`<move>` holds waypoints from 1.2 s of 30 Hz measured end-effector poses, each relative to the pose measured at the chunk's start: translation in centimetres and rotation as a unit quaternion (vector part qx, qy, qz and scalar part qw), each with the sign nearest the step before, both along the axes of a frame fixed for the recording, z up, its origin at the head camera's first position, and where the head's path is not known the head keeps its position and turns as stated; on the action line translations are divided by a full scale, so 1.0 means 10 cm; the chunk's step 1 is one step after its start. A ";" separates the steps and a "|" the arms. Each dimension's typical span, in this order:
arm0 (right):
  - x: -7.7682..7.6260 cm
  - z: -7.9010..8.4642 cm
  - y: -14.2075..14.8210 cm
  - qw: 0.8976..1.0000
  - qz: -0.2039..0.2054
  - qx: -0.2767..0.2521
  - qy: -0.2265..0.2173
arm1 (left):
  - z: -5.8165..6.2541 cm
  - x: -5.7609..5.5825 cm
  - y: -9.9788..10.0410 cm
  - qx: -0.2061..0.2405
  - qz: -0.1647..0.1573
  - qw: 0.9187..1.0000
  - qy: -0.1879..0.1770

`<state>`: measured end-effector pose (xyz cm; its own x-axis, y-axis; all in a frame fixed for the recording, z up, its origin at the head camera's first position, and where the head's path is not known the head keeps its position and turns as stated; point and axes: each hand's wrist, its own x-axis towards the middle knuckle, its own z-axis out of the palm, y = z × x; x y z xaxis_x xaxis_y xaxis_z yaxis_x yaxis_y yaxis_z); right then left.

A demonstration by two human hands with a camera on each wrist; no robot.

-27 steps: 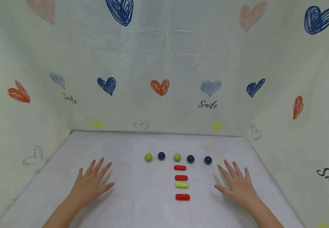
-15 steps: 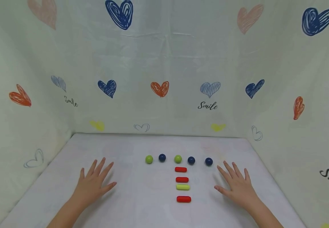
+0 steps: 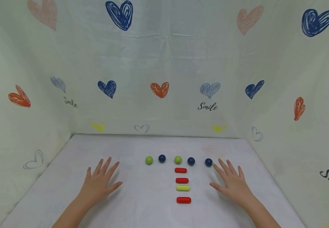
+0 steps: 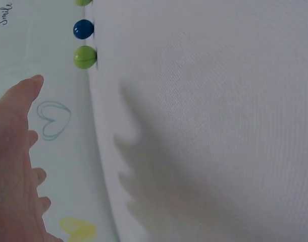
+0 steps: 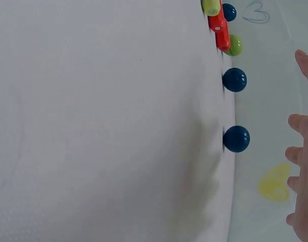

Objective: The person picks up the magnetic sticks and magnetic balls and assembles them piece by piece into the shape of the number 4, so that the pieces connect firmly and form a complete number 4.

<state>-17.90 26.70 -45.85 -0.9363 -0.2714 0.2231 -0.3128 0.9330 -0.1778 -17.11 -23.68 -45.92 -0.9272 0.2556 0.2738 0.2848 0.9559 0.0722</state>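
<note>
My left hand (image 3: 97, 186) hovers over the left of the table with fingers spread and holds nothing. On the other side my right hand (image 3: 232, 185) is spread too, its index fingertip overlapping the edge of the rightmost dark blue ball (image 3: 208, 162) in the head view. A row of balls runs along the back: a green ball (image 3: 148, 160), a blue ball (image 3: 162, 158), another green ball (image 3: 177, 160) and another blue ball (image 3: 191, 161). Below them a column of short rods comes toward me: a red rod (image 3: 180, 170), a second red rod (image 3: 182, 180), a yellow-green rod (image 3: 182, 188) and a nearest red rod (image 3: 183, 200).
The white table (image 3: 150, 205) is enclosed by a pale curtain (image 3: 181, 63) at the back and both sides, printed with hearts and the word Smile. Both hands cast shadows on the tabletop.
Both hands have moved inward, the left one to the right and the right one to the left, toward the rightmost blue ball. The head view has tilted up slightly; balls and rods keep their arrangement.
</note>
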 end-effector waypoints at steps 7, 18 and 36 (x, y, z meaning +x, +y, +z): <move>-0.07 0.00 -0.08 1.000 0.000 -0.019 -0.015 | 0.02 -0.07 0.12 0.015 -0.010 1.000 0.010; -0.12 0.03 -0.27 0.997 0.003 -0.066 -0.026 | 0.03 -0.14 0.34 0.031 -0.020 0.999 -0.023; -0.20 -0.04 -0.55 0.984 0.026 -0.154 -0.091 | 0.09 -0.18 0.74 0.040 -0.033 0.993 -0.102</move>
<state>-19.88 21.22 -46.21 -0.9550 -0.2654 0.1327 -0.2955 0.8100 -0.5065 -18.93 -16.25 -45.00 -0.9473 0.3033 0.1033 0.3188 0.9243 0.2097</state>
